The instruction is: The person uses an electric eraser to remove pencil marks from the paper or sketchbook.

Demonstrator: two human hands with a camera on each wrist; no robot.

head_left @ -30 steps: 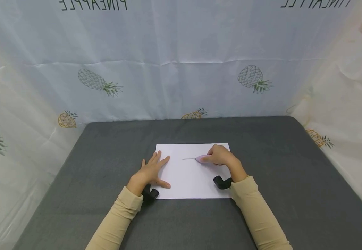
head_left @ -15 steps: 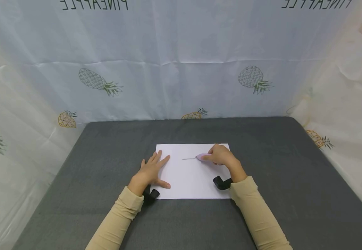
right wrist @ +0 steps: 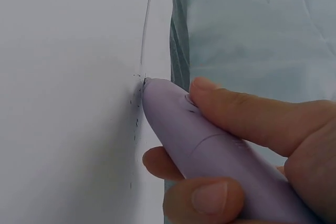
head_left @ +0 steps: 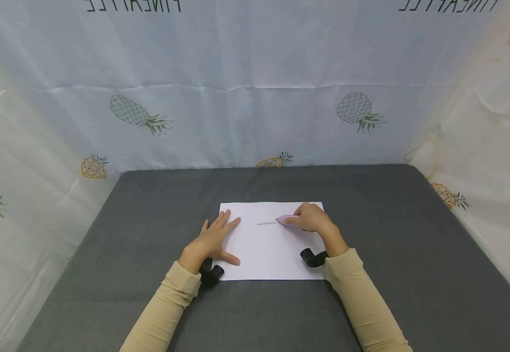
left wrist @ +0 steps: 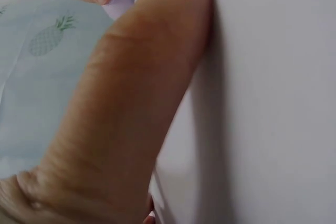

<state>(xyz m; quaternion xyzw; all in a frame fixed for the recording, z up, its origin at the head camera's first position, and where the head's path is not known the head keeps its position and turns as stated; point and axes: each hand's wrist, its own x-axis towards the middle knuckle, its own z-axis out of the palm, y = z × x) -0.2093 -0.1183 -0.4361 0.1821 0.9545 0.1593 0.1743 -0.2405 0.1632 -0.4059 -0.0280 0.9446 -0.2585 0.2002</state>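
A lilac pen-shaped tool is gripped in the right hand, its fingers curled round the barrel with the thumb beneath. Its tip touches a white sheet of paper at the end of a thin grey pencil line, and small dark specks lie on the paper around the tip in the right wrist view. The left hand lies flat on the sheet's left edge, fingers straight and spread apart, pressing the paper down; in the left wrist view 1 finger stretches along the paper toward the tool.

The sheet lies in the middle of a dark grey counter with a matte, cloth-like surface and rounded far corners. A black wrist mount sits under the right cuff, another under the left, and both arms wear beige sleeves.

Around the counter hangs a pale blue-white cloth backdrop, creased along fold lines and printed with pineapples in green and orange; mirrored letters run along its top edge. The cloth also covers the left and right sides.
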